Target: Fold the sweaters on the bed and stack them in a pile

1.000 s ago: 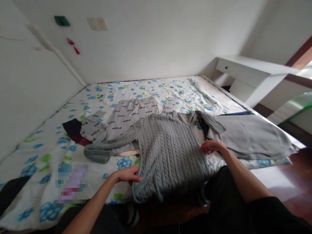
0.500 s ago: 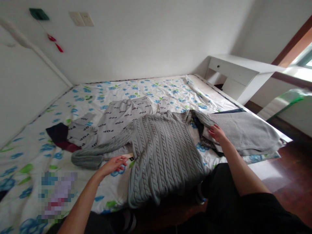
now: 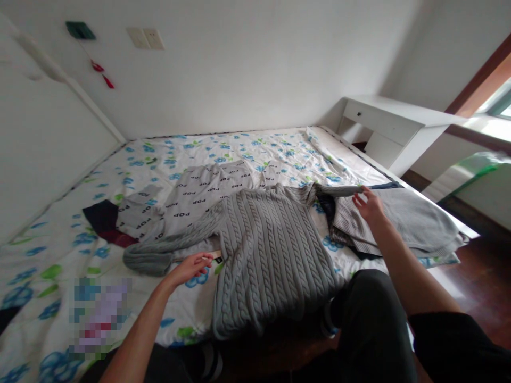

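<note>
A grey cable-knit sweater [image 3: 275,255] lies spread on the flowered bed sheet [image 3: 223,146], its lower hem hanging at the bed's near edge. My right hand [image 3: 369,205] pinches the end of its right-side sleeve, which is stretched out over a folded light grey knit garment [image 3: 415,218]. The left-side sleeve lies bent on the sheet. Beside that sleeve my left hand [image 3: 195,266] hovers with its fingers loosely curled and apart, close to a small label [image 3: 217,256], holding nothing that I can see.
Behind the sweater lies a grey garment printed POP [image 3: 207,186]. Dark cloth [image 3: 101,218] is at the left. A white desk [image 3: 391,125] stands at the back right. A blurred purple item [image 3: 104,314] lies at the near left.
My right hand has moved right and slightly away from me, drawing the sleeve out straighter. My left hand has barely moved. The view has shifted slightly.
</note>
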### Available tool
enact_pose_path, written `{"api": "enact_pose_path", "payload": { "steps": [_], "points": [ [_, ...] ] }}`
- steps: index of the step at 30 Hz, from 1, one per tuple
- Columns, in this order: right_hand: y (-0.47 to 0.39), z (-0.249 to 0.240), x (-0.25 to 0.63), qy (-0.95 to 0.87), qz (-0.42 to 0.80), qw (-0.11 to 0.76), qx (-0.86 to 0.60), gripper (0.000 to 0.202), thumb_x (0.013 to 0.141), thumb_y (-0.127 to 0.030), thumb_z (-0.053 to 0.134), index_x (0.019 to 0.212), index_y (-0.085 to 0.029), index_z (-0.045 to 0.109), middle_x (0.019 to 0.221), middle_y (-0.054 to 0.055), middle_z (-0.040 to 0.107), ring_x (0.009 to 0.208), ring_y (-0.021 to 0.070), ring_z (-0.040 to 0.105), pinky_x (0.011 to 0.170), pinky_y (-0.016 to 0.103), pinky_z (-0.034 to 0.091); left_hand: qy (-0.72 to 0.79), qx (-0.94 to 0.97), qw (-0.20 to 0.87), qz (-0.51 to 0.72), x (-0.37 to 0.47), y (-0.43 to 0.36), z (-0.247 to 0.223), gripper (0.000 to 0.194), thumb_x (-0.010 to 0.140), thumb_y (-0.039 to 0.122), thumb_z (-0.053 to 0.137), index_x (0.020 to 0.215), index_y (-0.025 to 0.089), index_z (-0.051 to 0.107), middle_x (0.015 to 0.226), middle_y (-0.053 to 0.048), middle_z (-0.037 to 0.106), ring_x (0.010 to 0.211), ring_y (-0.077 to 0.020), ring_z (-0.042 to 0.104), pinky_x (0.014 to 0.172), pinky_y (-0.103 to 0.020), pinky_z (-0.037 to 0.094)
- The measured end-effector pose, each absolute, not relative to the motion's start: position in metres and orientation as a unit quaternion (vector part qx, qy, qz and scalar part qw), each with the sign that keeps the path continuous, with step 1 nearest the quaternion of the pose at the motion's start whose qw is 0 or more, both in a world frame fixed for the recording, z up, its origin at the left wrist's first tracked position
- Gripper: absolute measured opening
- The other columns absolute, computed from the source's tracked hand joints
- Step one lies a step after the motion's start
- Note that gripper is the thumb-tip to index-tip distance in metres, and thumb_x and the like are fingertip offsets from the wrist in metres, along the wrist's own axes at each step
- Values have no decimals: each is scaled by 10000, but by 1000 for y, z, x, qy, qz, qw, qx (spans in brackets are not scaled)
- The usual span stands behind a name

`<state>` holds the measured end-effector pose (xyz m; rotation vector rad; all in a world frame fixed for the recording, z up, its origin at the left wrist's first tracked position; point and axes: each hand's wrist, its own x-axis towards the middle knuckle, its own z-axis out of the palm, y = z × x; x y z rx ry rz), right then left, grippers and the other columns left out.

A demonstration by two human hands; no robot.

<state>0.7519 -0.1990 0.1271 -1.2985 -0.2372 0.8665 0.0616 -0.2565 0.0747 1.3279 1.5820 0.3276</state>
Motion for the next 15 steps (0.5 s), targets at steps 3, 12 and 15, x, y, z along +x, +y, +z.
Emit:
{"api": "enact_pose_path", "payload": {
  "steps": [3,12,15],
  "points": [
    [-186,192,780,-133,368,773,-499,235,1007,-155,662,1211,-235,749,1198,50,713,981,166,769,852,315,691,651,553,503,137,61,-255,75,802,583,829,844,1103,231,726,1003,-94,813,835,-257,750,719,-321,547],
    [-175,324,880,-229,202,847,-436,313,1058,28,534,987,-111,805,1030,97,759,888,136,816,783,293,697,648,558,499,143,55,-250,64,794,596,828,831,1114,233,740,986,-91,803,832,-265,746,697,-324,537],
    [-171,349,891,-301,180,825,-444,253,1024,57,617,1055,-78,829,1096,150,802,916,146,838,809,303,693,648,560,498,139,55,-249,64,793,577,833,832,1087,233,739,944,-78,791,821,-264,739,694,-321,537]
  ]
}}
